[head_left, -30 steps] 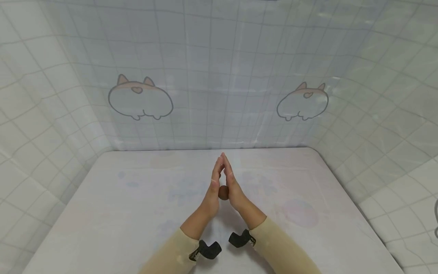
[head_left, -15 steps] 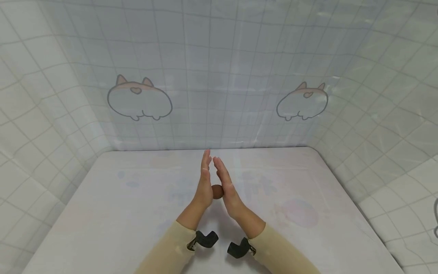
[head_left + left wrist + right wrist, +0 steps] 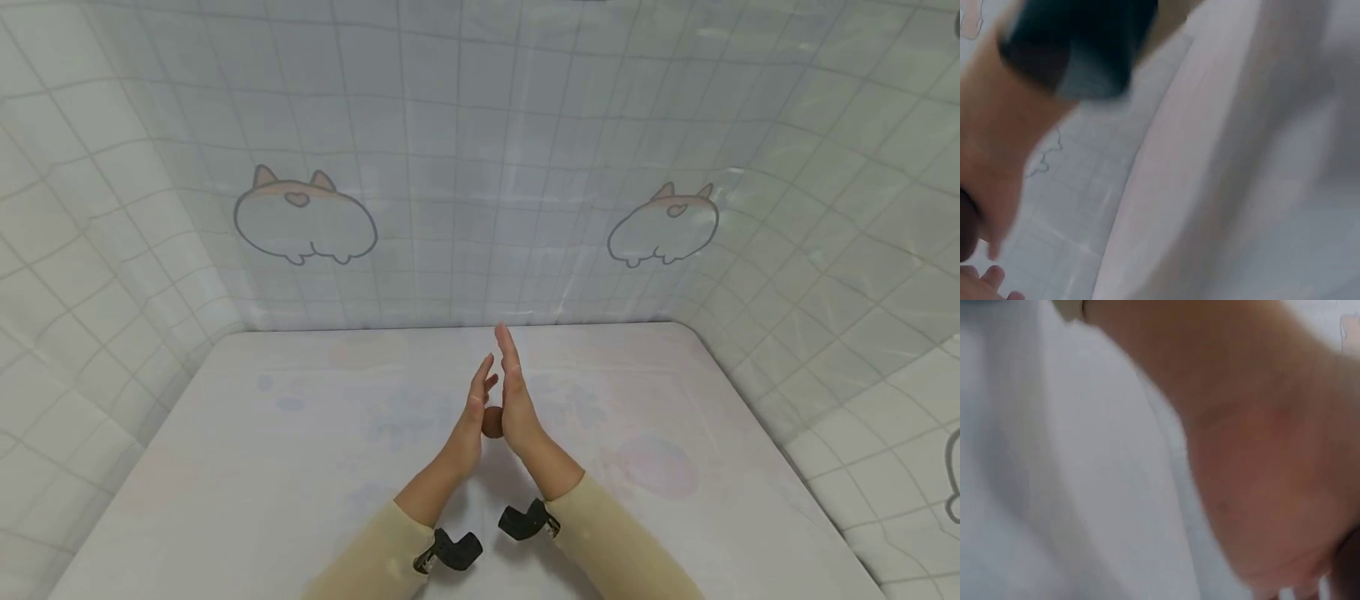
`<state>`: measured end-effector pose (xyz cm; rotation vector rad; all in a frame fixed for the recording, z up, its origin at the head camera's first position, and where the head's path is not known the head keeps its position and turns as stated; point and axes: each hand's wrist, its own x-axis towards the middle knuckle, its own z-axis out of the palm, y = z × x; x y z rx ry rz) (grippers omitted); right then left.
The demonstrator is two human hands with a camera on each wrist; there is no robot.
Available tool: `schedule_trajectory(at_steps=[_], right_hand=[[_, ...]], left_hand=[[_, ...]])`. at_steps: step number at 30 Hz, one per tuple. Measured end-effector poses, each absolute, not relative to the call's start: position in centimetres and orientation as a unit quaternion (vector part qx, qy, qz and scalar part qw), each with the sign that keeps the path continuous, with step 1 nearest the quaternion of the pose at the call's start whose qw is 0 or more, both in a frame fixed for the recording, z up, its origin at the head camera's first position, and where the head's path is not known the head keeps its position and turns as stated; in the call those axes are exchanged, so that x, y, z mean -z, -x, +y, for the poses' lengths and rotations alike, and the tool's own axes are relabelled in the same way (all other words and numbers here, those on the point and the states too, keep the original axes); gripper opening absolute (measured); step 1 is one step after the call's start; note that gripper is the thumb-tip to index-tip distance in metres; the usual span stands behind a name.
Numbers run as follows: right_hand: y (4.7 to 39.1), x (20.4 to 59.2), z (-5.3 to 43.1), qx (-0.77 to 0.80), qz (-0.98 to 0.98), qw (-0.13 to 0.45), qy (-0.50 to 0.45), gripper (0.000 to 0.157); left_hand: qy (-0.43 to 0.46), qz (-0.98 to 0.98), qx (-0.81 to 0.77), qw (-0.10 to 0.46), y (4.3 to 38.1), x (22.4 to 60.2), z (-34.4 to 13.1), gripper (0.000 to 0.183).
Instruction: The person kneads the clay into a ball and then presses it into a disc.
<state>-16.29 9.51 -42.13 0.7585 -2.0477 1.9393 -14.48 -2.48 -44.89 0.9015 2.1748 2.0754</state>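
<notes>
A small brown ball [image 3: 492, 422], possibly of clay, sits between the two palms in the head view. My left hand [image 3: 467, 429] touches its left side with straight fingers. Against the other side lies the palm of my right hand [image 3: 521, 417], its fingers extended and reaching farther forward than the left ones. Both hands are held above the table. At the left edge of the left wrist view the dark ball [image 3: 967, 226] is partly cut off, beside a blurred hand. The right wrist view shows mostly a blurred palm and wrist, with a dark edge of the ball at lower right.
A pale table [image 3: 285, 467] with faint printed patches lies under the hands. White grid-patterned sheeting [image 3: 480, 167] with animal drawings rises behind it and at both sides. Black wrist cameras [image 3: 457, 550] stick out from the beige sleeves [image 3: 615, 542].
The hands slide back and forth against each other with the ball between the palms. Since half a second ago the right hand has moved forward, the left back, and the ball slightly right.
</notes>
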Motion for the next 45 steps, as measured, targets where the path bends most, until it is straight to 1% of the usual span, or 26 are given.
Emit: schedule_trajectory(at_steps=[3, 6, 10, 14, 16, 20, 25, 27, 31, 34, 41, 45], right_hand=[[17.0, 42.5, 9.8, -0.664, -0.7, 0.113, -0.237, 0.09], [17.4, 42.9, 10.0, -0.665, -0.707, 0.091, -0.222, 0.091], [17.7, 43.6, 9.9, -0.654, -0.722, 0.047, -0.22, 0.09], [17.5, 44.0, 9.8, -0.639, -0.731, 0.026, -0.24, 0.094], [17.3, 44.1, 9.6, -0.626, -0.735, 0.027, -0.259, 0.096], [16.9, 44.3, 9.2, -0.599, -0.739, 0.043, -0.307, 0.093], [15.8, 44.2, 8.5, -0.61, -0.697, 0.059, -0.372, 0.089], [15.4, 44.1, 8.4, -0.616, -0.681, 0.06, -0.393, 0.088], [14.9, 43.6, 8.3, -0.615, -0.667, 0.074, -0.413, 0.084], [14.8, 42.9, 8.4, -0.616, -0.669, 0.085, -0.406, 0.083], [15.4, 41.8, 9.0, -0.599, -0.716, 0.103, -0.343, 0.089], [16.3, 42.1, 9.4, -0.589, -0.743, 0.084, -0.306, 0.093]], left_hand=[[-0.311, 0.667, -0.676, 0.022, 14.2, 44.6, -2.3, 0.09], [-0.327, 0.64, -0.695, 0.026, 14.1, 44.3, -2.4, 0.09], [-0.336, 0.611, -0.716, 0.005, 14.3, 43.8, -2.6, 0.089], [-0.333, 0.605, -0.722, -0.027, 14.7, 43.1, -2.9, 0.088], [-0.325, 0.613, -0.718, -0.049, 14.9, 42.7, -2.9, 0.089], [-0.294, 0.642, -0.703, -0.082, 15.2, 42.3, -2.9, 0.089], [-0.271, 0.667, -0.683, -0.126, 16.1, 42.3, -3.1, 0.091], [-0.257, 0.671, -0.682, -0.134, 16.4, 42.2, -3.3, 0.092], [-0.229, 0.683, -0.682, -0.122, 16.9, 42.3, -3.7, 0.089], [-0.221, 0.703, -0.668, -0.1, 17.0, 43.1, -3.7, 0.084], [-0.238, 0.716, -0.656, -0.024, 16.0, 44.4, -2.9, 0.075], [-0.243, 0.686, -0.685, -0.008, 15.4, 44.5, -2.4, 0.075]])
